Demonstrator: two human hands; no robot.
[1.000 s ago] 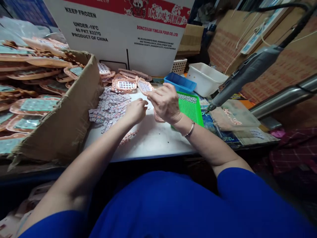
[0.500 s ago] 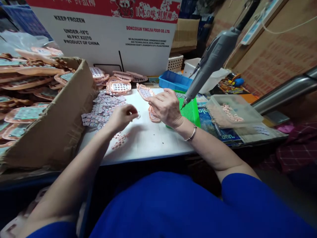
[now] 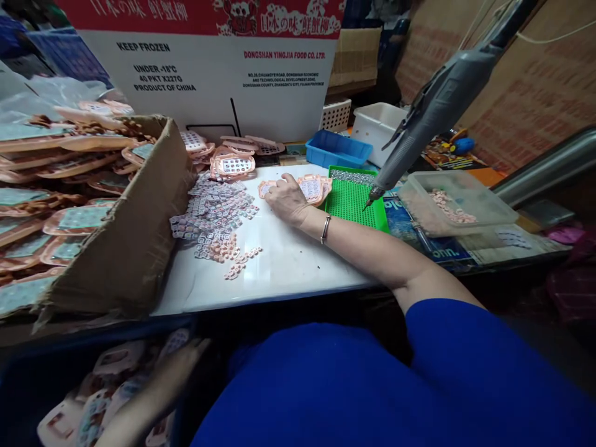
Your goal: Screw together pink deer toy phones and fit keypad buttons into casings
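Observation:
My right hand [image 3: 289, 202] is on the white tabletop [image 3: 274, 267], its fingers closed over a pink plastic casing [image 3: 265, 187] that shows on their left. Another pink casing [image 3: 313, 189] with a pale button panel lies just right of the fingers. Down at the lower left, my left hand [image 3: 189, 355] is smeared by motion at the edge of a dark blue bin [image 3: 28, 385]. Pink toy-like casings [image 3: 118, 360] lie inside that bin. Left of my right hand spread many small printed key strips [image 3: 212, 205] and small pink pieces [image 3: 237, 267].
A cardboard box [image 3: 125, 236] full of casings stands at left. An electric screwdriver [image 3: 428, 112] hangs over a green perforated tray [image 3: 351, 198] with screws. Behind are a blue tray [image 3: 338, 149] and a white bin [image 3: 379, 127]; a clear tub [image 3: 460, 205] sits at right.
My left hand has dropped from above the table to the bin at lower left. My right hand has come down and left, and the casing it held raised now lies on the table.

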